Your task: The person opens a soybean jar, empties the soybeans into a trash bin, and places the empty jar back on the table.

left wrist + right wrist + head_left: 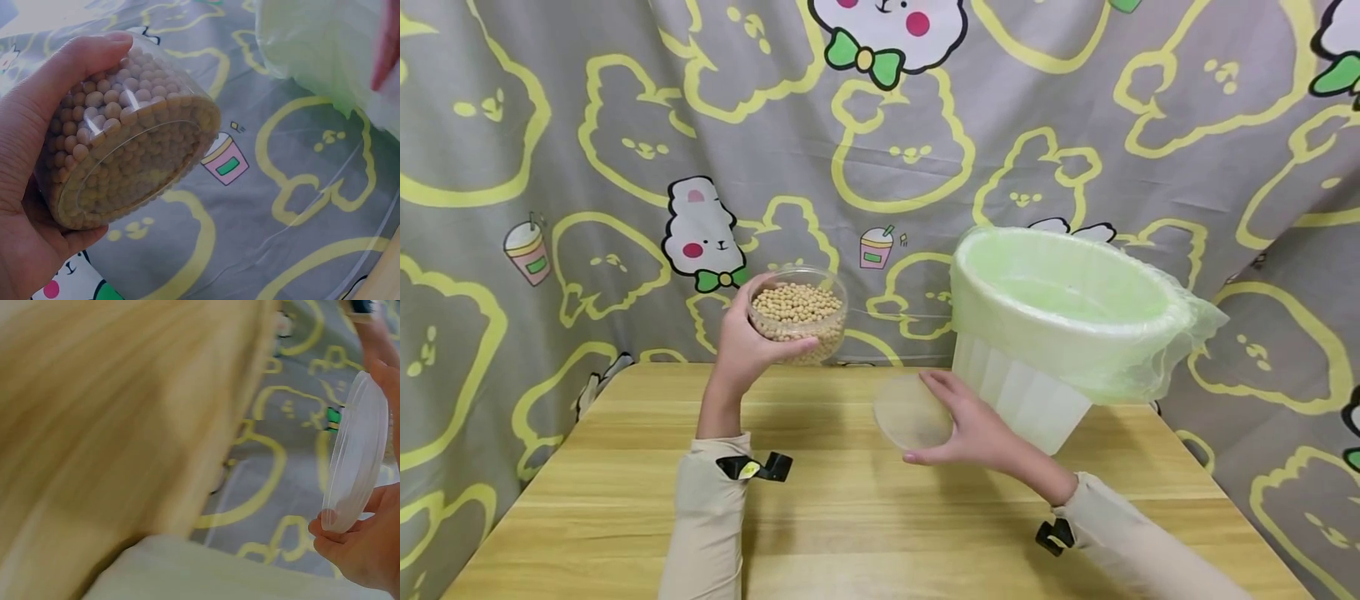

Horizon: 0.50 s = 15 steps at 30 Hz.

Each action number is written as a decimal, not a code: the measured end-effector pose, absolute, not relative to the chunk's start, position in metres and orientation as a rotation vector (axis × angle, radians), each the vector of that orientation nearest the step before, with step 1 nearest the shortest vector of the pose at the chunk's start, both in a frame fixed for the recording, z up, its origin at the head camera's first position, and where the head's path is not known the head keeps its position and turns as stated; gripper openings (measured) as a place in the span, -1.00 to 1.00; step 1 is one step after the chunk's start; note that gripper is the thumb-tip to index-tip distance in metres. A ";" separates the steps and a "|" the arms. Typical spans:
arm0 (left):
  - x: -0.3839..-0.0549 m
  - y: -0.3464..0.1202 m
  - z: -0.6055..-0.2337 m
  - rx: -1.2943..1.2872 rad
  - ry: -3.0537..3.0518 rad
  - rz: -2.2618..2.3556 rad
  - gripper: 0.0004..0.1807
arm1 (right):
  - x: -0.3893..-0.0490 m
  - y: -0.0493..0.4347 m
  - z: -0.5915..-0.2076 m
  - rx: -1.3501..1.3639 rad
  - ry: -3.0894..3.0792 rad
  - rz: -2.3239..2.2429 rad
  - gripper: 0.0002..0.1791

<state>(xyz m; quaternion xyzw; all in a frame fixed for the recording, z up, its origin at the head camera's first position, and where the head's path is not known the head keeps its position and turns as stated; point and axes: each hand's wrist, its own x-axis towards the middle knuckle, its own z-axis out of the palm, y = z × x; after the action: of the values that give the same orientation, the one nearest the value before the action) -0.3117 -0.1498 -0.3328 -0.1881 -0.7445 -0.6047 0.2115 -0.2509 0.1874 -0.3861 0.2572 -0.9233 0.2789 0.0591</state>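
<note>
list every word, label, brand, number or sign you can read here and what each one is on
No readable text in any view.
Jar, lid and bin: no lettering visible.
Curtain: printed drawings, no words visible.
Yellow patches on the wrist straps: any marking is too small to read.

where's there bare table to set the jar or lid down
Bare table lies between the left sleeve and the right sleeve, with another patch from the left sleeve to the table's left edge. It is crowded toward the back right, where the right hand, lid and lined bin look close together.
</note>
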 end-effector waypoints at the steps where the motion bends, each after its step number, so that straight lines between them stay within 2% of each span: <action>1: -0.312 -0.149 -0.334 -0.526 -2.069 -1.678 0.12 | -0.251 0.189 -0.390 0.785 -2.817 0.817 0.34; 15: -0.313 -0.146 -0.335 -0.563 -2.075 -1.668 0.16 | -0.245 0.201 -0.430 0.788 -3.017 0.719 0.37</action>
<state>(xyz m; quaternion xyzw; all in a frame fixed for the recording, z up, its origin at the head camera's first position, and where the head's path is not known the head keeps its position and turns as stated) -0.3129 -0.1459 -0.3347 -0.2023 -0.7457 -0.5996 0.2087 -0.2446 0.2014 -0.4297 0.2461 -0.9424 0.2247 -0.0294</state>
